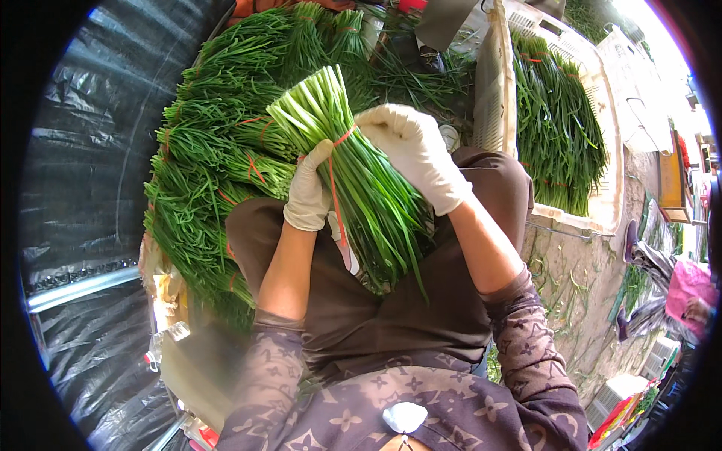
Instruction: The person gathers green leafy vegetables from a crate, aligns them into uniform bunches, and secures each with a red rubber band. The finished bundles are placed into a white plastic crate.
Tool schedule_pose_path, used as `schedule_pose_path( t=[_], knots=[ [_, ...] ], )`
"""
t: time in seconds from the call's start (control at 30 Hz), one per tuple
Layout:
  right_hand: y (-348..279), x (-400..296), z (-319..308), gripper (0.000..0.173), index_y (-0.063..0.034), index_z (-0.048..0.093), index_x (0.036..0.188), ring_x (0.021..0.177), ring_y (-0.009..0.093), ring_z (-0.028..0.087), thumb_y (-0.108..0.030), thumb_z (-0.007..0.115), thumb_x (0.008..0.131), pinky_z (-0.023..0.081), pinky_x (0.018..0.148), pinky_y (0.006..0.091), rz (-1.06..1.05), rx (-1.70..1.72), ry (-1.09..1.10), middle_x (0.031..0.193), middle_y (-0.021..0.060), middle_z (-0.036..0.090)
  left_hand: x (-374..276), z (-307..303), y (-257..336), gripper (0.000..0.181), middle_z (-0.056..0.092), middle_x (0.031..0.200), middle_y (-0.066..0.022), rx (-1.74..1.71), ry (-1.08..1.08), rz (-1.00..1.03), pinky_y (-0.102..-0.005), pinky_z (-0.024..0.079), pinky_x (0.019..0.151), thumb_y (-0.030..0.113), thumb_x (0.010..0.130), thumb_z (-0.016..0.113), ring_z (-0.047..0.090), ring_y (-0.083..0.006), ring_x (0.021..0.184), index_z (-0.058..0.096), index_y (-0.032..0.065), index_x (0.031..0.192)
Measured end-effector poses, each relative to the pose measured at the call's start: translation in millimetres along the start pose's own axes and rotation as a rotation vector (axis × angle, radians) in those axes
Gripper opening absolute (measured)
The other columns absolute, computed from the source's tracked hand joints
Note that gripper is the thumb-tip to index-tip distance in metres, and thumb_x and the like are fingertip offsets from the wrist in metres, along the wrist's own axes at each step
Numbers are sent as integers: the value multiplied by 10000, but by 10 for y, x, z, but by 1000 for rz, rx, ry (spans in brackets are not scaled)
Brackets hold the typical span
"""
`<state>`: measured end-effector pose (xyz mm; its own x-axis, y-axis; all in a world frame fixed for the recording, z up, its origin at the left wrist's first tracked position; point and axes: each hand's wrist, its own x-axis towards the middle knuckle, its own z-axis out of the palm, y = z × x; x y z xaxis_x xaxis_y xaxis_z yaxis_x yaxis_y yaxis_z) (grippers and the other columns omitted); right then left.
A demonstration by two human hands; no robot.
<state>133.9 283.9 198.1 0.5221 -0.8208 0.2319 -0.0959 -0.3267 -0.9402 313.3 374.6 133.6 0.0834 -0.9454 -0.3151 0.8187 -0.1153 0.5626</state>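
My left hand [310, 191], in a whitish glove, grips a bundle of garlic chives [361, 169] above my lap. Pale cut stems point up and away from me, while the green leaves hang down between my knees. Around the stems runs a red tie [345, 135], and a loose red strand trails down the leaves. My right hand [410, 146], gloved as well, is curled against the right side of the bundle close to the tie. Its fingertips are hidden, so whether it pinches anything is unclear. Behind the leaves shows part of a narrow pale object [343, 242].
Many tied chive bundles [220, 135] are piled at the left. A white plastic crate [612, 186] at the right holds more bundles [555, 124]. Black sheeting [96, 169] lines the left side. Loose leaves [417, 73] lie ahead beside a person's shoe [431, 59]. Another person [660, 287] is far right.
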Motion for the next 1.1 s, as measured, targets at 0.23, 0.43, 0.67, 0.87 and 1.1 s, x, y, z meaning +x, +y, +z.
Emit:
schedule_pose_path(
  t=[0.23,0.43,0.67,0.87,1.1],
  knots=[
    [-97,-179,140,218,-60,735,977,808,297,691,-220,710,832,544,739,370,70,-255,-134,901,122,696,23,-55,33,656,536,1431,-164,36,-63,195,-390,485,1054,294,946,637,595,-250,1203,413,-35,1468],
    [-119,-229,285,218,-95,735,992,784,276,685,-238,715,828,541,723,372,-44,-455,-35,886,93,684,-49,-29,139,394,702,1084,-54,-66,-37,161,-350,576,865,140,838,755,686,-203,950,641,49,1204],
    [117,-133,208,187,-63,729,966,720,198,684,-194,722,833,529,716,313,306,321,-234,846,106,727,-41,-123,100,545,670,1188,-122,12,-38,203,-422,567,920,251,852,733,670,-284,1037,572,1,1309],
    [-52,-217,274,174,-143,702,997,873,253,659,-228,689,845,530,737,392,-130,-492,25,901,42,641,-36,-63,115,487,686,1132,-67,-10,-14,232,-374,582,873,108,810,783,675,-209,988,612,44,1261],
    [23,-169,377,122,-129,693,957,746,278,678,-158,631,856,545,668,393,-172,-706,23,847,62,675,-16,18,54,483,693,1145,-60,-13,26,292,-341,580,868,108,814,802,681,-193,977,619,41,1256]
  ],
)
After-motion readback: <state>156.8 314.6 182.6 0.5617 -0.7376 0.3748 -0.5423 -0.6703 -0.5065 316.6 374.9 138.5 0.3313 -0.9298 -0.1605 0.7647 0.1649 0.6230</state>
